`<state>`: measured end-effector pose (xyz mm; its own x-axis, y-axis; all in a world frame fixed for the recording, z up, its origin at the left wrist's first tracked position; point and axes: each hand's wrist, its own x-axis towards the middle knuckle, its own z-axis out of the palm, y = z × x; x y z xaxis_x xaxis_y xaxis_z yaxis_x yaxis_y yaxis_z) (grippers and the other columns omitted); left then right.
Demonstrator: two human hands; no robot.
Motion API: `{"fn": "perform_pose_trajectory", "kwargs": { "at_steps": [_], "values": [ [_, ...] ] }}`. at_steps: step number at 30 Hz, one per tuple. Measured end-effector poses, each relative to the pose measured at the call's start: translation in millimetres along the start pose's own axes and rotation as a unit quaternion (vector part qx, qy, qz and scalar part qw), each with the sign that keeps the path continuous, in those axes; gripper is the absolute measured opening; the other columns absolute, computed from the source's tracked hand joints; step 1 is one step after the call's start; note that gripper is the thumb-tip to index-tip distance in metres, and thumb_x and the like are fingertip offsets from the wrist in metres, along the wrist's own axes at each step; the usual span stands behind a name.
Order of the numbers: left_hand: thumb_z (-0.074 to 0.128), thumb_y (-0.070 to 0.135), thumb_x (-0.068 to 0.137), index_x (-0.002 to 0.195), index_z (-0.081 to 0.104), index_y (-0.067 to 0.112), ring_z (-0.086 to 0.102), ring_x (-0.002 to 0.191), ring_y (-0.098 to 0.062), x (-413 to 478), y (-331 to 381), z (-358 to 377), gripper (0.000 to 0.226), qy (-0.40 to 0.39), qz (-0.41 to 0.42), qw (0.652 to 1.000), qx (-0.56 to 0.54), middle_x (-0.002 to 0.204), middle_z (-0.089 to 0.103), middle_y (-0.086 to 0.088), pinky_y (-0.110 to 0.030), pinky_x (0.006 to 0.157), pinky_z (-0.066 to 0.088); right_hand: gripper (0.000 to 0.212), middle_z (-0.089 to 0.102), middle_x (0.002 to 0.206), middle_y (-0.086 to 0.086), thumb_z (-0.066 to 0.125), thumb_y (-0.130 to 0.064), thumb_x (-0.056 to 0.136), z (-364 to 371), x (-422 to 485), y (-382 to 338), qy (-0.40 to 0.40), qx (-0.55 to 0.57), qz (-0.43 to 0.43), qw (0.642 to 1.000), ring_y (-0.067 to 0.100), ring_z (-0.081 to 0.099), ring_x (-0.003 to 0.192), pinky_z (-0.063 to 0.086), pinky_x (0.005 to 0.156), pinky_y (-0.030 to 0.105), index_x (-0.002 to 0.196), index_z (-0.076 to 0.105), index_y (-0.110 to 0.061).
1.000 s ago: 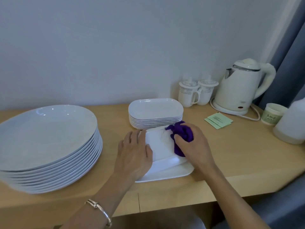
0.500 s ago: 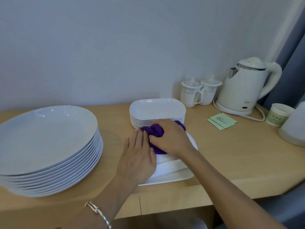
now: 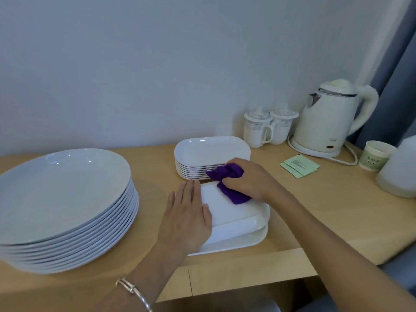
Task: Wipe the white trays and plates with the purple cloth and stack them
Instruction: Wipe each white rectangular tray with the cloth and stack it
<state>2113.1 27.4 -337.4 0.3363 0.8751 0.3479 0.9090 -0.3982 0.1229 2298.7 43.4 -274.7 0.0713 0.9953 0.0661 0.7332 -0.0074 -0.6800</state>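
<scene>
A white rectangular tray point(image 3: 238, 218) lies upside down on another white tray point(image 3: 243, 243) at the table's front edge. My left hand point(image 3: 188, 216) presses flat on the upper tray's left side, fingers straight. My right hand point(image 3: 249, 179) grips the bunched purple cloth point(image 3: 229, 183) and holds it against the far part of the tray. Behind them stands a stack of several white trays point(image 3: 209, 154). A tall stack of several round white plates point(image 3: 63, 199) fills the left of the table.
At the back right stand two lidded mugs point(image 3: 267, 129) and a white kettle point(image 3: 331, 120) with its cord. Green sachets point(image 3: 299, 165), a paper cup point(image 3: 376, 155) and a white container point(image 3: 400, 170) sit at the right. The wall is close behind.
My right hand swept the purple cloth from the tray's right side to its far left, then back toward the far middle. My left hand stayed pressed on the tray.
</scene>
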Motion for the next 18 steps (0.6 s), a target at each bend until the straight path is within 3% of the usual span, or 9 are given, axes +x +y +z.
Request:
{"fn": "perform_pose_trajectory", "kwargs": {
  "at_steps": [3, 5, 6, 8, 10, 12, 14, 18],
  "values": [
    [0.027, 0.031, 0.087, 0.128, 0.054, -0.004, 0.057, 0.118, -0.032, 1.8, -0.2, 0.7, 0.061, -0.004, 0.01, 1.0, -0.008, 0.128, 0.058, -0.019, -0.05, 0.094, 0.049, 0.02, 0.06, 0.091, -0.011, 0.064, -0.034, 0.078, 2.2, -20.0, 8.7, 0.081, 0.009, 0.017, 0.997, 0.009, 0.057, 0.084, 0.047, 0.073, 0.028, 0.097, 0.06, -0.03],
    [0.029, 0.031, 0.085, 0.127, 0.055, -0.003, 0.056, 0.119, -0.033, 2.3, -3.3, 2.4, 0.06, -0.006, 0.021, 1.0, -0.014, 0.127, 0.058, -0.018, -0.05, 0.093, 0.049, 0.025, 0.061, 0.091, -0.008, 0.058, -0.04, 0.073, 25.4, -33.9, 1.7, 0.124, -0.076, -0.095, 0.985, 0.013, 0.056, 0.089, 0.046, 0.077, 0.031, 0.093, 0.063, -0.026],
    [0.027, 0.032, 0.085, 0.128, 0.055, 0.0, 0.054, 0.121, -0.032, 2.6, -4.2, 3.1, 0.06, -0.013, 0.031, 0.999, -0.017, 0.129, 0.057, -0.017, -0.049, 0.095, 0.047, 0.031, 0.061, 0.095, -0.008, 0.055, -0.043, 0.071, 39.0, -41.7, -4.4, 0.112, -0.087, -0.158, 0.977, 0.012, 0.054, 0.093, 0.044, 0.081, 0.028, 0.096, 0.064, -0.025],
    [0.024, 0.032, 0.085, 0.125, 0.057, 0.003, 0.051, 0.124, -0.03, 3.1, -5.2, 3.4, 0.059, -0.018, 0.042, 0.999, -0.02, 0.129, 0.056, -0.016, -0.047, 0.098, 0.045, 0.038, 0.061, 0.103, -0.01, 0.059, -0.043, 0.074, 48.5, -50.8, -9.0, 0.091, -0.079, -0.188, 0.975, 0.004, 0.048, 0.097, 0.033, 0.084, 0.014, 0.106, 0.065, -0.024],
    [0.027, 0.03, 0.086, 0.122, 0.058, -0.001, 0.055, 0.117, -0.03, 2.5, -5.3, 1.1, 0.057, -0.006, 0.023, 0.999, -0.025, 0.123, 0.059, -0.016, -0.045, 0.094, 0.048, 0.035, 0.059, 0.106, -0.015, 0.065, -0.037, 0.077, 32.1, -46.9, 0.5, 0.122, -0.068, -0.14, 0.98, 0.001, 0.047, 0.098, 0.031, 0.084, 0.012, 0.11, 0.063, -0.027],
    [0.026, 0.031, 0.087, 0.125, 0.055, -0.001, 0.056, 0.115, -0.03, 1.1, -3.2, 0.1, 0.058, 0.004, 0.018, 0.999, -0.033, 0.124, 0.058, -0.015, -0.045, 0.094, 0.048, 0.029, 0.059, 0.105, -0.015, 0.065, -0.034, 0.077, 9.3, -45.2, 18.1, 0.151, -0.004, -0.022, 0.988, 0.005, 0.053, 0.096, 0.041, 0.084, 0.023, 0.106, 0.06, -0.034],
    [0.025, 0.033, 0.088, 0.127, 0.052, 0.0, 0.054, 0.117, -0.029, 0.4, -2.7, -2.0, 0.058, 0.005, 0.02, 0.999, -0.042, 0.125, 0.057, -0.014, -0.044, 0.096, 0.047, 0.028, 0.059, 0.107, -0.012, 0.064, -0.033, 0.077, 6.2, -52.1, 24.9, 0.163, 0.077, 0.031, 0.983, 0.007, 0.055, 0.097, 0.047, 0.084, 0.029, 0.103, 0.057, -0.037],
    [0.034, 0.032, 0.079, 0.127, 0.047, 0.007, 0.057, 0.113, -0.027, 1.3, -3.2, -2.2, 0.055, 0.0, 0.019, 0.999, -0.051, 0.121, 0.058, -0.009, -0.04, 0.093, 0.047, 0.044, 0.053, 0.115, -0.012, 0.065, -0.042, 0.073, 48.2, -86.9, 11.1, 0.161, -0.075, -0.162, 0.971, 0.003, 0.044, 0.108, 0.034, 0.093, 0.019, 0.114, 0.059, -0.028]
  ]
}}
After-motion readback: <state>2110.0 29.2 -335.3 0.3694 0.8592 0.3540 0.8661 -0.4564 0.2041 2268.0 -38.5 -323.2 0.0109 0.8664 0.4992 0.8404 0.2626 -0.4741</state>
